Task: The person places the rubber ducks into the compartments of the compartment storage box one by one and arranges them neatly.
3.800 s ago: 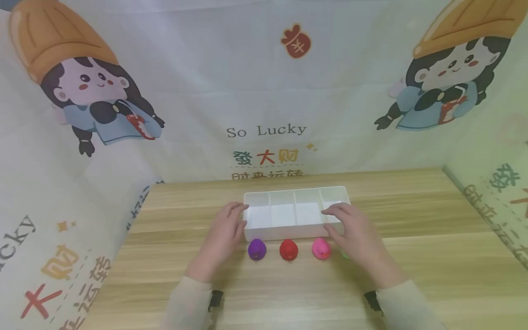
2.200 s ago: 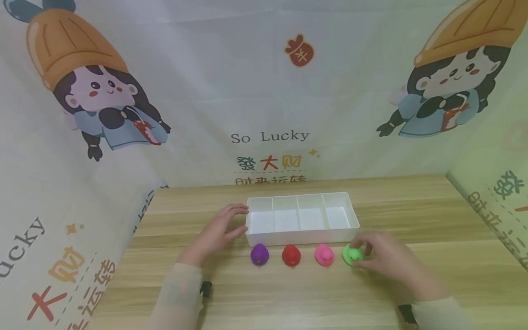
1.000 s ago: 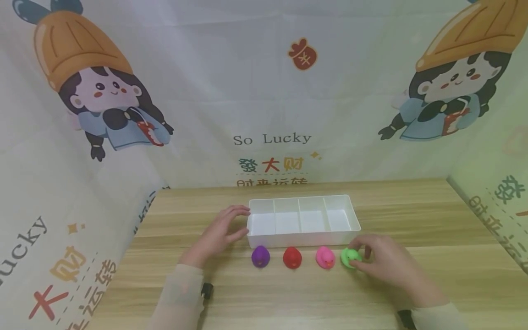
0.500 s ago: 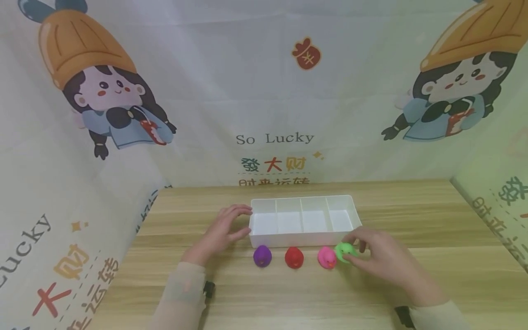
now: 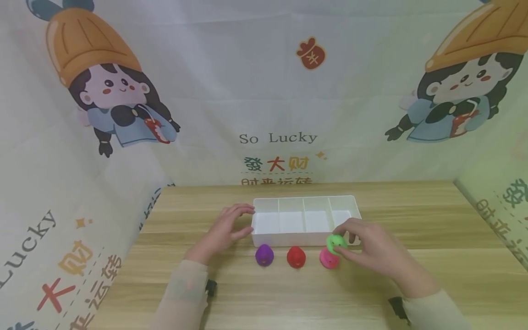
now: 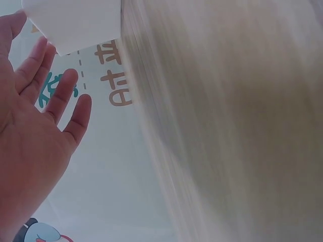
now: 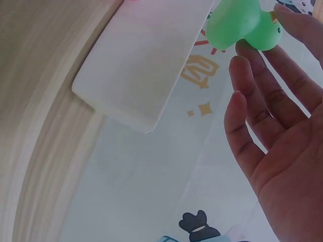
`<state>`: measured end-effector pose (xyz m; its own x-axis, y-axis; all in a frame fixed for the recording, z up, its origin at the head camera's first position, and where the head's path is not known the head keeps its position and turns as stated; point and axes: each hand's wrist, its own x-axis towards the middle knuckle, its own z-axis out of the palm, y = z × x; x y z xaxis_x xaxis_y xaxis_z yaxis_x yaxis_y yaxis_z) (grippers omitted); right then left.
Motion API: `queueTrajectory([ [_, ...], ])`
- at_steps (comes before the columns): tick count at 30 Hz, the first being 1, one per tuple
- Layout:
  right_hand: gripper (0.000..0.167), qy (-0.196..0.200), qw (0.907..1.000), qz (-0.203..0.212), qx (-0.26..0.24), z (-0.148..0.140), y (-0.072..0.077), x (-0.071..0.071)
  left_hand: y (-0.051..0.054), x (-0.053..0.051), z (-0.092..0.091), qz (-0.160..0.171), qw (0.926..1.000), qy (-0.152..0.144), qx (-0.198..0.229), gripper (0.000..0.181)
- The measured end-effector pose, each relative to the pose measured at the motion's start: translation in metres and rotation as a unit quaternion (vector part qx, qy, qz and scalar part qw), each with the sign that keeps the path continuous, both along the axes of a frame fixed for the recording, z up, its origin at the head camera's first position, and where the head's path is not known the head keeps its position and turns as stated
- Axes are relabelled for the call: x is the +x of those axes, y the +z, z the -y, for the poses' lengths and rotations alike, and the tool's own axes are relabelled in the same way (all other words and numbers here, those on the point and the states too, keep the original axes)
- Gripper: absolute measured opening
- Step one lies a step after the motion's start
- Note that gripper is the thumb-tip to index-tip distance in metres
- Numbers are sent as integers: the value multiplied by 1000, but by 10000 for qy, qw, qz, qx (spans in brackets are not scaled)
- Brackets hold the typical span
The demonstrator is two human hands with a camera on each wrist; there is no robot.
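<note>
My right hand (image 5: 369, 243) pinches a green rubber duck (image 5: 335, 243) between thumb and fingers, raised off the table by the front of a white divided tray (image 5: 288, 239). The right wrist view shows the same green duck (image 7: 242, 25) at the fingertips. Just behind it in the head view, a pink duck (image 5: 329, 259) stands partly covered. A red duck (image 5: 296, 257) and a purple duck (image 5: 264, 255) sit to its left in a row before the tray. My left hand (image 5: 222, 231) touches the tray's left end with thumb and fingertips, its fingers only slightly bent.
The tray's compartments stand side by side, split by thin dividers (image 5: 304, 215). Wood-grain table (image 5: 264, 298) surrounds it. A printed cloth (image 5: 214, 91) hangs behind and at both sides of the table.
My right hand left the tray's right side, took hold of the green duck, and lifted it leftward to above the pink one. The left hand stays at the tray's left end.
</note>
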<state>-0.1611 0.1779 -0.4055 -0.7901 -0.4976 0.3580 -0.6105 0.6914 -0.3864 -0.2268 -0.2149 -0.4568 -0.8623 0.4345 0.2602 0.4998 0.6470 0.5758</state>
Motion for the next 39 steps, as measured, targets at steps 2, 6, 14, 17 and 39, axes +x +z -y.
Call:
queueTrajectory([
  [2,27,-4,10000,22,-1,2,1,-2,0,-1,0,-2,10000,-10,17,46],
  [6,28,21,10000,-3,12,6,2,-7,1,-1,-1,24,10000,-5,25,46],
  [14,28,140,9998,-120,15,13,5,-12,3,-1,-2,140,9999,-2,3,47],
  [17,29,177,9996,-221,-69,16,6,-14,4,-1,-1,84,10000,5,-19,47],
  [39,30,7,9996,-237,-146,47,8,-31,5,0,-1,153,9998,63,-82,47],
])
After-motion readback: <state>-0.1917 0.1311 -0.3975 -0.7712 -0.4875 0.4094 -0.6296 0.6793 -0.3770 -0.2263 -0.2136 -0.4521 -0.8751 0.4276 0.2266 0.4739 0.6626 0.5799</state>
